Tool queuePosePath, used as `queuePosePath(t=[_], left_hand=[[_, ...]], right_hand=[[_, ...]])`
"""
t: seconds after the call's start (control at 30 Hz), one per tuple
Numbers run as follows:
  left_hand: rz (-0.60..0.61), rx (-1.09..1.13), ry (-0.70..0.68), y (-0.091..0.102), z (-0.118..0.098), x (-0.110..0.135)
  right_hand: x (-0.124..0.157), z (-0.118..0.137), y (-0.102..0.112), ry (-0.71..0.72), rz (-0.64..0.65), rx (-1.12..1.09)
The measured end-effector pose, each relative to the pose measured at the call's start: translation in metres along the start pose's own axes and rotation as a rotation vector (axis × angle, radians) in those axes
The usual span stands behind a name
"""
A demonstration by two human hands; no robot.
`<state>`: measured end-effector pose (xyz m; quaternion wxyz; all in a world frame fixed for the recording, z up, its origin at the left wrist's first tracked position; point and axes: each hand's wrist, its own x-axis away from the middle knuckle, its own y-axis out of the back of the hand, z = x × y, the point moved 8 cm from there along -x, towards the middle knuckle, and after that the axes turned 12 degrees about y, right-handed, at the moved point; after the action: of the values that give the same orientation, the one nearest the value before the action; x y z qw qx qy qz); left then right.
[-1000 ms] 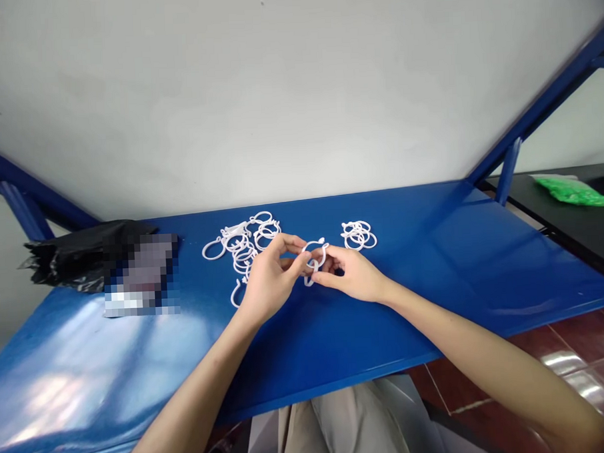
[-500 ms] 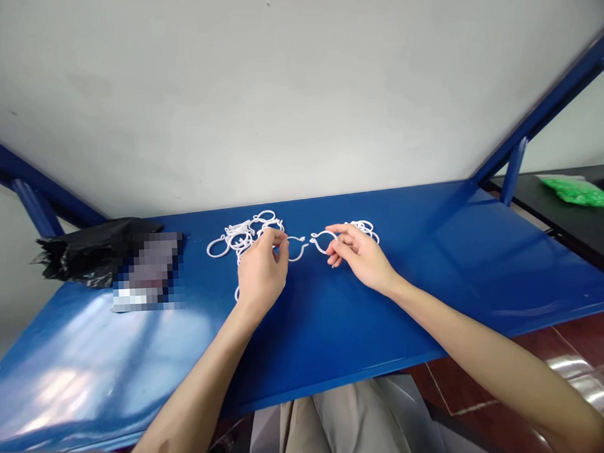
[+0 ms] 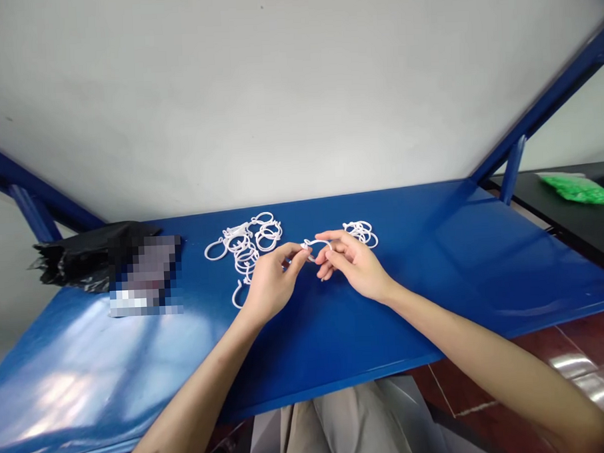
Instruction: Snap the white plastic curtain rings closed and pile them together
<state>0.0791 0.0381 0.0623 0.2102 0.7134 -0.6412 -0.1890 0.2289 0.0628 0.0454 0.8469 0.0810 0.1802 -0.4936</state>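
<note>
Between my hands, above the blue table, is a white plastic curtain ring (image 3: 319,242) with a small loop at its end. My left hand (image 3: 274,281) pinches the ring's left end between thumb and fingertips. On the other side, my right hand (image 3: 358,267) grips the ring's right side with thumb and index finger, its other fingers loosely curled below. Whether a second ring sits in the left fingers is hidden. A loose pile of white rings (image 3: 244,256) lies beyond and left of my left hand, and a smaller cluster of rings (image 3: 362,233) lies just behind my right hand.
The blue table (image 3: 433,261) meets a pale wall (image 3: 297,106) at the back. Black plastic bags (image 3: 78,256) and a blurred flat packet (image 3: 151,270) lie at the left. Blue braces (image 3: 514,170) rise at both sides. A green bag (image 3: 578,189) rests on a dark surface at right.
My hands have come together; the left moved right and slightly nearer to me, its fingers now at the end of the ring in my right hand. The open ring that showed in my left hand is no longer distinct.
</note>
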Motion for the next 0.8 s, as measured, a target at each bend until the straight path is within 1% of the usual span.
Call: queuePosePath(t=[0.03, 0.1, 0.2, 0.27, 0.43, 0.57, 0.67, 0.73, 0.8], left_hand=[[0.009, 0.035, 0.013, 0.0, 0.0, 0.0], [0.007, 0.069, -0.002, 0.0, -0.002, 0.002], [0.012, 0.052, -0.041, -0.001, -0.006, 0.005], [0.017, 0.018, -0.047, -0.002, -0.007, 0.006], [0.011, -0.05, -0.087, -0.003, -0.008, 0.009], [0.006, -0.115, -0.126, -0.006, -0.01, 0.011], [-0.001, -0.184, -0.181, -0.008, -0.012, 0.01], [-0.057, -0.298, -0.252, -0.007, -0.013, 0.009], [-0.144, -0.46, -0.302, -0.004, -0.011, 0.007]], right_hand=[[0.0, -0.001, 0.002, 0.003, -0.021, 0.025], [0.001, -0.002, 0.006, 0.005, -0.067, 0.084], [0.002, -0.003, 0.01, 0.006, -0.094, 0.156], [0.004, 0.0, 0.008, 0.015, -0.082, 0.199], [0.009, 0.007, -0.001, 0.059, 0.003, 0.309], [0.008, 0.013, -0.004, 0.15, 0.045, 0.423], [0.003, 0.021, -0.002, 0.279, 0.073, 0.578], [-0.002, 0.028, 0.005, 0.378, 0.087, 0.738], [-0.008, 0.031, 0.022, 0.41, 0.037, 0.892]])
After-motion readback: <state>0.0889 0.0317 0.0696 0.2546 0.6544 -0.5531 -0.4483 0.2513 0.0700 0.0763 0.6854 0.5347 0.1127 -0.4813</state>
